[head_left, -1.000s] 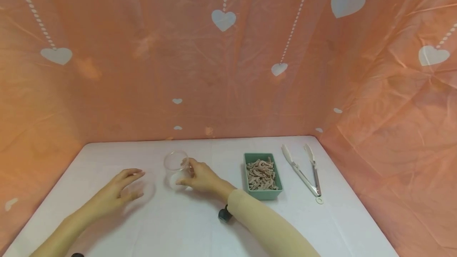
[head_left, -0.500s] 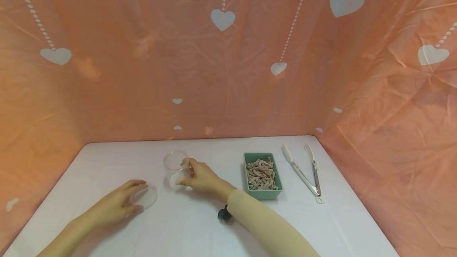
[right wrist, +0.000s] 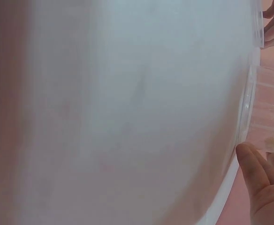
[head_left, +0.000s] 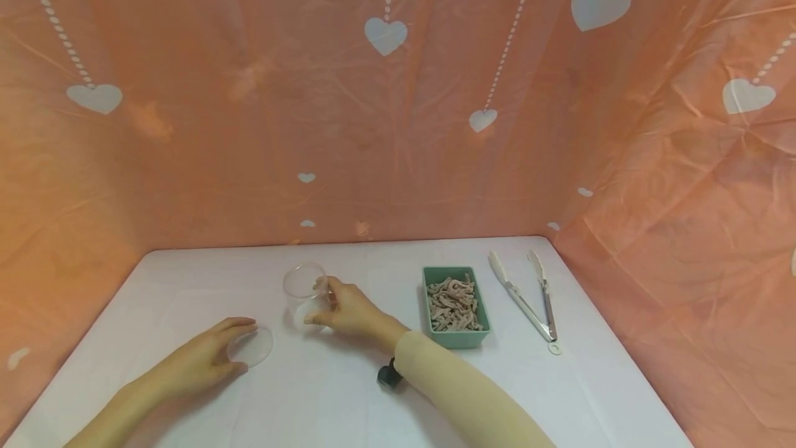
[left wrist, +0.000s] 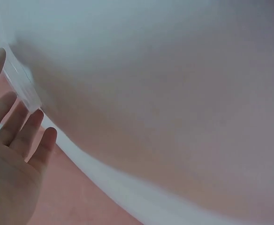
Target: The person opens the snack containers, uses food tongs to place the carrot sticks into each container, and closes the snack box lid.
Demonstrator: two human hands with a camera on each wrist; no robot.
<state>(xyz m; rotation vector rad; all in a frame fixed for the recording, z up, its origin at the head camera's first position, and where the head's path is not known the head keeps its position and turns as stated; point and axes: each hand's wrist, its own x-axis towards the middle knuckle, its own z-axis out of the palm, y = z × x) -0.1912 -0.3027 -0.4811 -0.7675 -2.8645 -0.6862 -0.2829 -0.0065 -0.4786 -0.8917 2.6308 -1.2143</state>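
At the left of the white table, my left hand (head_left: 202,358) holds a clear round lid (head_left: 256,347) by its edges, thumb on the near side and fingers on the far side. The lid lies flat, low at the table top. In the left wrist view the fingertips meet the rim of this lid (left wrist: 29,96). My right hand (head_left: 351,306) grips a clear plastic cup (head_left: 300,299) from its right side, thumb in front and fingers behind. The cup stands upright with its mouth uncovered. Seen from the right wrist, fingertips touch the wall of the cup (right wrist: 270,105).
A green rectangular container (head_left: 457,340) full of greyish-brown strips stands right of my right forearm. Beyond it lie metal tongs (head_left: 528,308) with pale tips, spread apart. An orange cloth with white hearts (head_left: 385,36) hangs behind and beside the white table (head_left: 311,399).
My left hand has lowered and shifted slightly nearer, bringing the lid from tilted to flat at the table. The right hand and the cup have stayed in place.
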